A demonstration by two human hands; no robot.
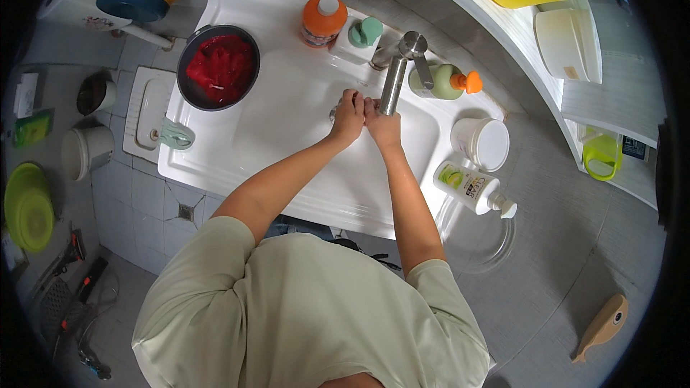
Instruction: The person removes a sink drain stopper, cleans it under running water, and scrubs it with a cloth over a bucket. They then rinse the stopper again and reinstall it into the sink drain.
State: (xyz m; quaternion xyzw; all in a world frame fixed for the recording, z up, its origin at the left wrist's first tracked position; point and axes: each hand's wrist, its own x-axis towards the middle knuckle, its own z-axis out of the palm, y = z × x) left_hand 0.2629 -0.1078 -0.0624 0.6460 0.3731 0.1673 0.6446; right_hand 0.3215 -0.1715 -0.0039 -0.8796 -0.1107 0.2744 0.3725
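My left hand (348, 119) and my right hand (382, 126) meet over the basin of a white sink (280, 144), close by the end of a metal tap (393, 86). Both hands have curled fingers drawn together at the fingertips. Whatever may lie between them is hidden. To the left, a dark round basin (182, 79) sits on the sink's flat side with a wet red cloth (219, 65) in it. The right hand is nearest the tap's spout, which partly covers its edge.
Behind the tap stand an orange bottle (323, 23), a white pump bottle (356, 42) and a green bottle (440, 82). At the right are a white tub (481, 144), another pump bottle (463, 185) and a shelf (503, 21). A mint-green cloth (176, 134) hangs at the sink's left corner.
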